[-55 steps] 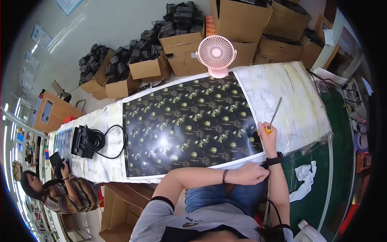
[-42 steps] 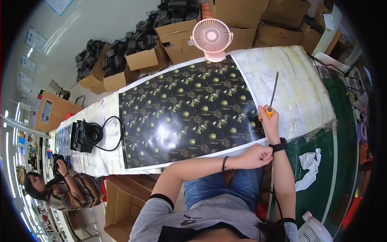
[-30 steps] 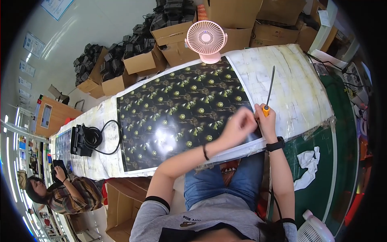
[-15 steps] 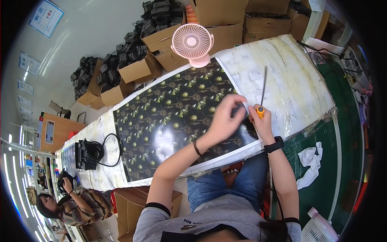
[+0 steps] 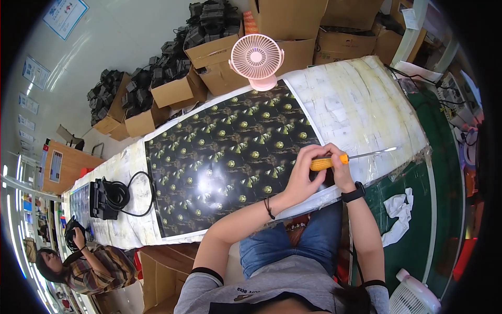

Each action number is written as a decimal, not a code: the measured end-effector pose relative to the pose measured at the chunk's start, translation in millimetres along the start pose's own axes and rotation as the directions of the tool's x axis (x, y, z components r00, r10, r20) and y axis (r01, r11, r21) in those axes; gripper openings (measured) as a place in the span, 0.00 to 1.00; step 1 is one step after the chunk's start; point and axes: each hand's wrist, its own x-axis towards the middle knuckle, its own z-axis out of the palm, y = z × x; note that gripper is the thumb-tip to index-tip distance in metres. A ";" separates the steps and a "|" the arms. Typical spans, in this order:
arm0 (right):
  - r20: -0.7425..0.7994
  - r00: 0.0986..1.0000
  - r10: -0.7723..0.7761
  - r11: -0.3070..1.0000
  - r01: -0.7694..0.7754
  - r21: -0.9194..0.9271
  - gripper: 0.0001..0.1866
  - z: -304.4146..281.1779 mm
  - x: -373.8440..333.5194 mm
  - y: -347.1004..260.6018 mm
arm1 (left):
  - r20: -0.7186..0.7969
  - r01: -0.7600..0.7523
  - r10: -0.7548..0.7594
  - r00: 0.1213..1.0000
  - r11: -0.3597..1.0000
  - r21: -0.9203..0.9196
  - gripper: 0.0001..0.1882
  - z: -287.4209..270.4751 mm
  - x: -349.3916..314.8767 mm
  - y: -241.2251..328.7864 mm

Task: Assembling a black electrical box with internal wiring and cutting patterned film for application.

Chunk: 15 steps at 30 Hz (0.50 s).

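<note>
A screwdriver (image 5: 321, 164) with a ridged yellow handle lies level between my two hands, its metal shaft pointing right. My right hand (image 5: 342, 175), with a dark watch at the wrist, is closed round the front of the handle. Curled over the handle's rear end is my left hand (image 5: 300, 175), thumb below and fingers above; its fingertips are partly hidden. Both hands are over the near right corner of a glossy dark sheet (image 5: 225, 152) with a repeated yellow-green pattern and white border. That sheet lies on the pale, tape-covered table (image 5: 366, 99).
At the table's left sits a black device with coiled cable (image 5: 104, 199); beyond it a co-worker (image 5: 94, 269) handles black cable. A pink fan (image 5: 256, 57) stands at the far edge. Behind are cardboard boxes (image 5: 180, 89) of black devices. A white cloth (image 5: 398, 214) lies on green surface at right.
The screwdriver has swung from upright to level, shaft now rightward. My left hand has come down and right onto its handle; my right hand has turned with it.
</note>
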 end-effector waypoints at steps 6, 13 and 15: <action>0.009 1.000 0.001 0.968 0.001 -0.252 0.15 4.4 2.3 -7.6 | -0.029 0.105 -0.105 0.994 0.995 -0.002 0.21 -0.4 1.7 -12.2; -0.007 0.997 0.079 0.952 -0.077 -0.298 0.11 10.8 7.1 -16.1 | -0.029 0.168 -0.168 0.985 0.986 -0.005 0.19 -0.9 1.6 -22.3; -0.014 1.000 0.011 0.922 -0.015 -0.386 0.09 10.8 6.6 -13.0 | -0.031 0.161 -0.160 0.987 0.987 0.004 0.18 1.0 2.9 -21.8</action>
